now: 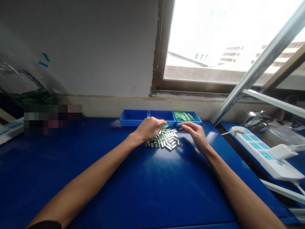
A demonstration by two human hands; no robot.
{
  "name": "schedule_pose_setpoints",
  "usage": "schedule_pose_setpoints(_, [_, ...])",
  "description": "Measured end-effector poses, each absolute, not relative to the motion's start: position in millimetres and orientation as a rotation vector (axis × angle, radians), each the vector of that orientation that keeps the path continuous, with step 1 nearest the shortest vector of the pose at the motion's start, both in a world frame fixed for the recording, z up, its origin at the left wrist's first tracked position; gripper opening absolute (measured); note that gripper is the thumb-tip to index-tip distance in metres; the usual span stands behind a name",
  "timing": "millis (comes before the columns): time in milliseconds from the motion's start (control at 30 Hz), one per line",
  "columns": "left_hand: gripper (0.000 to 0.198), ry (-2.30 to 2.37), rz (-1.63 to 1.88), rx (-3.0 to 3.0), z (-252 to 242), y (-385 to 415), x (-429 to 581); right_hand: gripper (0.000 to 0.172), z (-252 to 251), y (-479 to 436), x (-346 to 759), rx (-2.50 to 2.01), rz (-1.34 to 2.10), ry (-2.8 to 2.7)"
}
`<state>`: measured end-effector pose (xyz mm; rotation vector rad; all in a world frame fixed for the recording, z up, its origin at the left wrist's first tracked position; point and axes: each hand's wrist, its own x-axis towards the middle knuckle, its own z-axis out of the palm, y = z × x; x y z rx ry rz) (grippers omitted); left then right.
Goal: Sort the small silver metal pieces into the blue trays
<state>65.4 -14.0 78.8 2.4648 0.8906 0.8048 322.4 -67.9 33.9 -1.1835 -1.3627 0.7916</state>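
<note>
A pile of small shiny metal cylinders (170,140) lies on the blue table (143,190). My left hand (151,127) is over the left side of the pile, its fingers pinched on a small piece of green plastic (165,126). To the right of the pile, my right hand (194,132) hovers near the green packets, thumb and fingertips close together; whether anything tiny is between them cannot be made out. Behind the hands stand three blue bins (135,122) in a row. Green plastic packets (183,116) lie in the right bin.
A white power strip (267,152) with plugs lies at the right, beside a slanted metal frame (257,66) and a metal pot (256,119). The wall and window rise behind the bins. A blurred patch covers items at the far left.
</note>
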Motion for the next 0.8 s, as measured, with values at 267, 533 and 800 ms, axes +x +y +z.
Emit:
schedule_pose_setpoints(267, [0.031,0.75,0.916,1.822,82,-9,68,0.026,36,-79,306,-0.987,1.15,-1.378])
schedule_pose_setpoints(533, [0.037,0.73,0.881,1.711,75,-10,74,0.032,35,-77,301,-1.129,0.915,-1.366])
schedule_pose_setpoints(800, [0.037,0.83,0.791,1.884,65,-2,68,0.037,37,-75,336,-1.478,-0.157,-1.464])
